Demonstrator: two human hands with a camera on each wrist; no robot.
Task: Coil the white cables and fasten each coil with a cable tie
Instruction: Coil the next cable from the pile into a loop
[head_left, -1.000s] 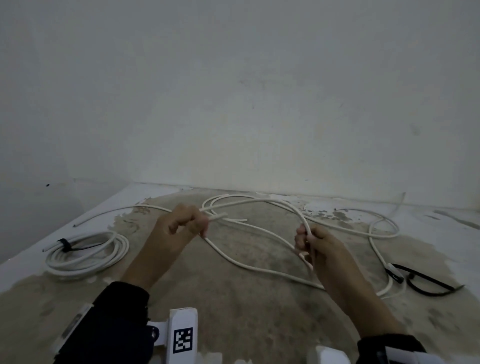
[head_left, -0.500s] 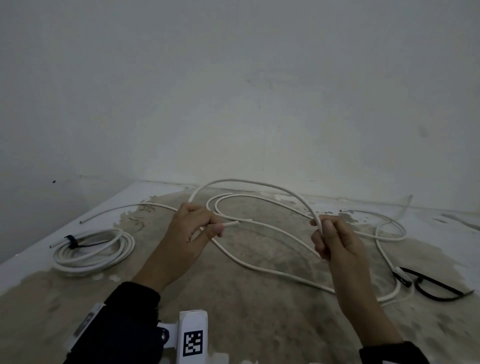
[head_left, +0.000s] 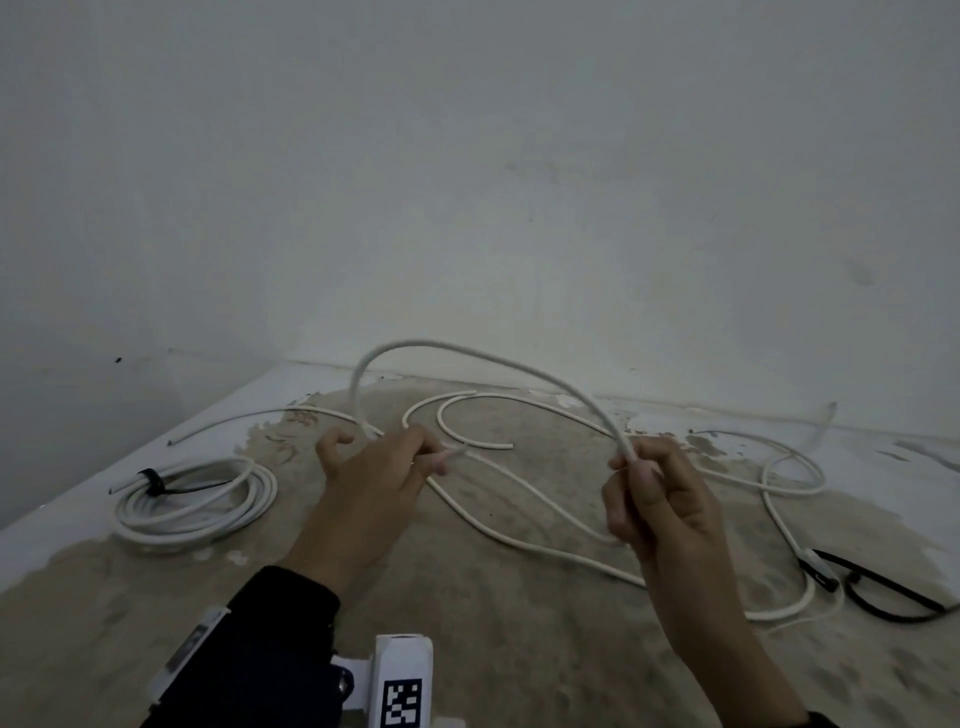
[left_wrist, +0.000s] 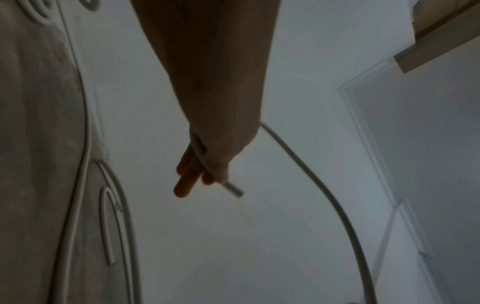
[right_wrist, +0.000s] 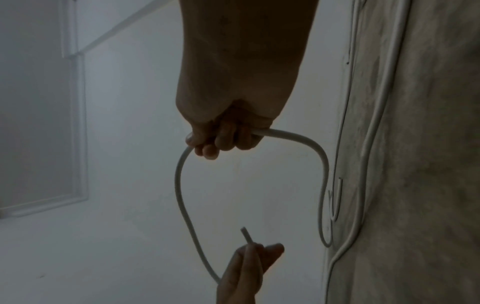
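Note:
A loose white cable (head_left: 488, 358) arches in the air between my two hands. My left hand (head_left: 382, 462) pinches it near its cut end (left_wrist: 233, 189), which sticks out past the thumb. My right hand (head_left: 649, 493) grips the cable (right_wrist: 298, 137) farther along in curled fingers; from there it drops to the floor and runs on in loose loops (head_left: 789, 467). At the left lies a finished white coil (head_left: 192, 499) bound with a black cable tie (head_left: 153, 480). A black cable tie (head_left: 893, 592) lies on the floor at the right.
The stained floor (head_left: 519, 623) meets a plain white wall (head_left: 467, 208) close behind the cables. A short white cable piece (head_left: 467, 436) lies between the hands. A wrist mount with a square marker (head_left: 402, 680) sits at the bottom edge.
Both hands have risen from the floor and moved apart, lifting the cable into a taller arch. The left hand keeps the cable end; the right hand has slid along it.

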